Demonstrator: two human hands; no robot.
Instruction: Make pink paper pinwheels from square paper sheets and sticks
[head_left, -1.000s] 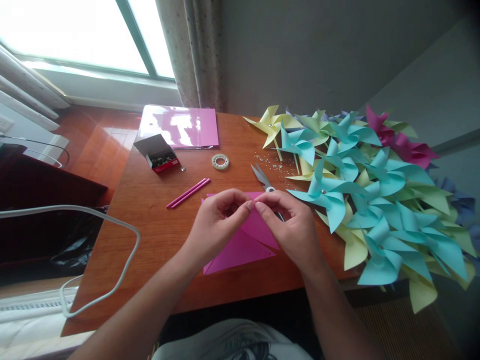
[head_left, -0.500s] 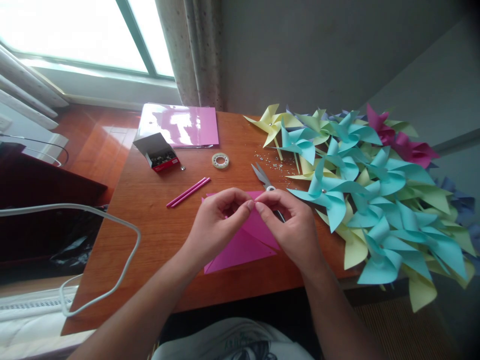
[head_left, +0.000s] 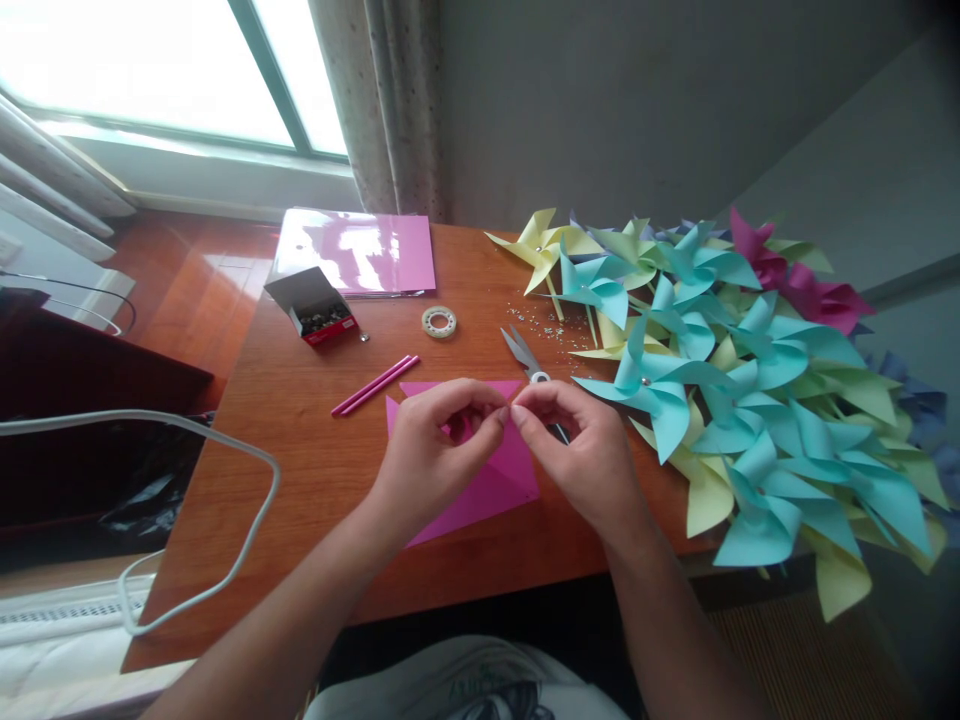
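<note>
1. A heap of blue, yellow and magenta pinwheels (head_left: 750, 400) covers the right of the bench (head_left: 300, 440).
2. Scissors (head_left: 525, 357) lie near a tape roll (head_left: 439, 322).
3. 2 pink sticks (head_left: 376, 384) lie below an open pin box (head_left: 313, 304) and pink paper stack (head_left: 360, 252).

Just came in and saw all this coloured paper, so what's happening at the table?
A person's left hand and right hand meet fingertip to fingertip over a pink cut paper square on the wooden table, pinching its corners together. Grey scissors and two pink sticks lie just beyond; a heap of finished paper pinwheels fills the right side.
</note>
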